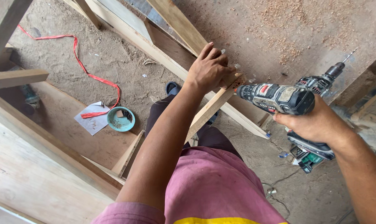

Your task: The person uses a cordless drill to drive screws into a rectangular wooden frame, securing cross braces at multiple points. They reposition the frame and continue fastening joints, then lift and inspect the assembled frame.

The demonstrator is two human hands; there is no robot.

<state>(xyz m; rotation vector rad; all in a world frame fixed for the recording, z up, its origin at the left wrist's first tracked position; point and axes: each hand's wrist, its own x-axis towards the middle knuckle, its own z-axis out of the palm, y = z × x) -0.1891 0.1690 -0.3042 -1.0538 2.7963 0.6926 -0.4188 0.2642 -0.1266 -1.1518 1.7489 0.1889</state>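
My left hand (208, 68) grips the top end of a narrow wooden strip (208, 111) that leans against the edge of a dusty workbench board (254, 45). My right hand (316, 122) holds a grey and black cordless drill (285, 98) by its handle. The drill points up and to the right, its thin bit (350, 54) above the board and apart from the strip. A long plank (177, 20) lies on the bench just beyond my left hand.
Sawdust covers the bench at the upper right. On the dirt floor lie a teal bowl (120, 119) of small screws, a sheet of paper (93, 118) and a red ribbon (78, 58). Wooden boards and frame pieces (42, 166) stand at the left. A cable (279, 195) trails on the floor.
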